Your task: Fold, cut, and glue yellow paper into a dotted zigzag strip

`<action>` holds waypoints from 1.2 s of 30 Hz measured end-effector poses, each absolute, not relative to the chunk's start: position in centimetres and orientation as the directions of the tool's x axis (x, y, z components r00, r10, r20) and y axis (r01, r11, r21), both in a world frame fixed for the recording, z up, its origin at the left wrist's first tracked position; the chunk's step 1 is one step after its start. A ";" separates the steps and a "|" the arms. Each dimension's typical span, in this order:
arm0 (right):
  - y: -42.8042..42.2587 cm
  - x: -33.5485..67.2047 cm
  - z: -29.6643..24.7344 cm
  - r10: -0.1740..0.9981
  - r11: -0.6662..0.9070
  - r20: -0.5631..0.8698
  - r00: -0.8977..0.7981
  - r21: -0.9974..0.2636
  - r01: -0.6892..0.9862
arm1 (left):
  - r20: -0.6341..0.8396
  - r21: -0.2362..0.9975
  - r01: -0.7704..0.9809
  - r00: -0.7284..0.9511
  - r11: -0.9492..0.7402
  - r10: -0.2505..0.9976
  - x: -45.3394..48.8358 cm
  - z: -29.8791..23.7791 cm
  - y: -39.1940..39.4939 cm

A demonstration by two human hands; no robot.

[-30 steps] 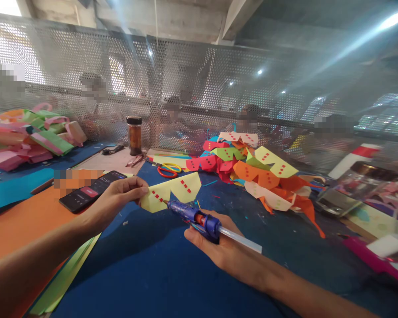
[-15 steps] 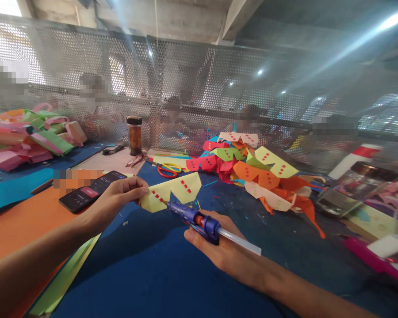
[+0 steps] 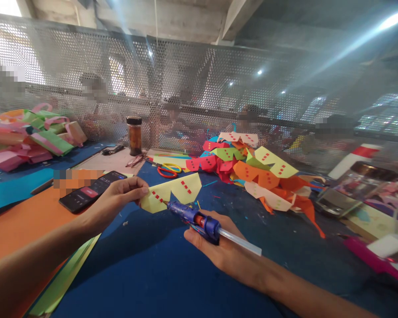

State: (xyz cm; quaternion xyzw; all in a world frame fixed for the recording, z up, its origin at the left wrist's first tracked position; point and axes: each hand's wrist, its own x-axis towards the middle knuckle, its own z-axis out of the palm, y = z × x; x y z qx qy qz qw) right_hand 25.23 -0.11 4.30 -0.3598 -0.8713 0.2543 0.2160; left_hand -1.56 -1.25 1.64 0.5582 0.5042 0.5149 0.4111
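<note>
My left hand [image 3: 121, 194] pinches the left end of a yellow folded paper piece [image 3: 172, 191] marked with small red squares, holding it above the blue table surface [image 3: 146, 269]. My right hand [image 3: 219, 247] grips a blue glue gun [image 3: 194, 217] with a clear glue stick poking out of its back. The gun's nozzle touches the lower edge of the yellow paper near its middle.
A heap of coloured paper pieces [image 3: 255, 172] lies behind. Scissors with red and yellow handles [image 3: 168, 169], a phone [image 3: 93, 190] on orange sheets [image 3: 23, 221], a brown jar [image 3: 134, 135], another paper pile [image 3: 33, 137] at far left, jars and a glue bottle [image 3: 354, 157] at right. A perforated metal screen stands behind.
</note>
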 end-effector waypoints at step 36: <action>-0.2 25.3 4.4 0.735 0.621 0.210 -0.644 -0.589 0.517 | 0.181 0.972 0.164 -0.057 -0.169 0.982 -1.7 1.6 -1.1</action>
